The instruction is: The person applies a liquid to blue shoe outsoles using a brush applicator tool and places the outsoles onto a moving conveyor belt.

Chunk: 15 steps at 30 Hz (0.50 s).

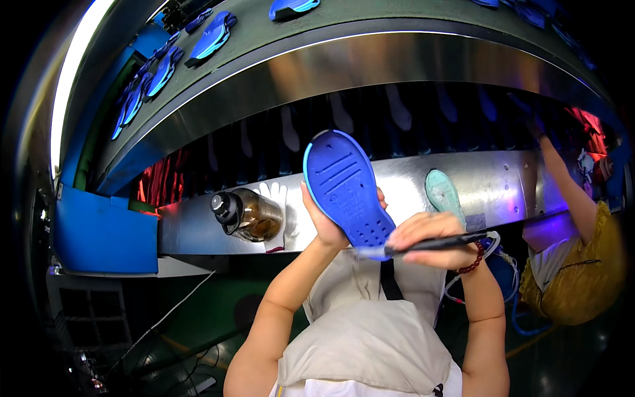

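Observation:
My left hand (324, 221) grips a blue shoe sole (340, 182) by its side, holding it up over the metal ledge in front of my lap. The sole's face toward me has grooves and a cluster of small holes at the lower end. In my right hand (430, 231) is a brush with a black handle (443, 244). Its pale bristle end lies at the lower tip of the sole; whether it touches, I cannot tell. Beyond my right hand, a mint-green sole-shaped piece (444, 190) lies on the ledge.
On the metal ledge (483, 180) stand a dark-capped bottle of brown liquid (254, 215) and, beside it, a white glove (274, 193). Above, a conveyor belt (370, 14) carries blue shoe parts (215, 36). At the right, another person's arm (569, 178) reaches toward the rack. Cables and hoses (503, 264) hang below.

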Each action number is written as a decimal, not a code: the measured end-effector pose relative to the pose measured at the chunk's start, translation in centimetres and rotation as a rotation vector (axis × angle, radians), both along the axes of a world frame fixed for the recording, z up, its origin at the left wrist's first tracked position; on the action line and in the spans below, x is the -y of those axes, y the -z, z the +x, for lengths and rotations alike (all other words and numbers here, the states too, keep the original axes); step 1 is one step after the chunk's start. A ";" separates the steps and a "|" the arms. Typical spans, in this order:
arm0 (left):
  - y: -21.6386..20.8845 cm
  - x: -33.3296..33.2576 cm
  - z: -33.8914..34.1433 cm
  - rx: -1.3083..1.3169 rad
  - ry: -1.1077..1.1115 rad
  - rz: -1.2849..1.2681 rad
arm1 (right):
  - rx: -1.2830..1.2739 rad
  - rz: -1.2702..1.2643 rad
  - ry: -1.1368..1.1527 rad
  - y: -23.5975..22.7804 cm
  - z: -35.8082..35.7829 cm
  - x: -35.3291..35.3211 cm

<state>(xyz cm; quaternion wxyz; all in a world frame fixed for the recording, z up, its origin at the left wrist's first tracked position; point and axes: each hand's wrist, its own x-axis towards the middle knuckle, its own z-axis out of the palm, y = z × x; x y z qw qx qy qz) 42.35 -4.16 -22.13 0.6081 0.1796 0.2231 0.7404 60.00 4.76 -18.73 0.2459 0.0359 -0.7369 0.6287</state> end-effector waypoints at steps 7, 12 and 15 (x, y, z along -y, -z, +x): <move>-0.6 -0.7 -0.9 0.015 -0.178 0.187 | 0.017 0.288 0.078 -0.9 0.5 0.7; -1.9 -1.3 -0.7 0.009 -0.217 0.129 | 0.070 0.206 0.293 0.9 1.1 -0.4; -2.2 -1.6 -0.9 -0.052 -0.213 0.116 | 0.110 0.242 0.144 -0.3 1.2 0.4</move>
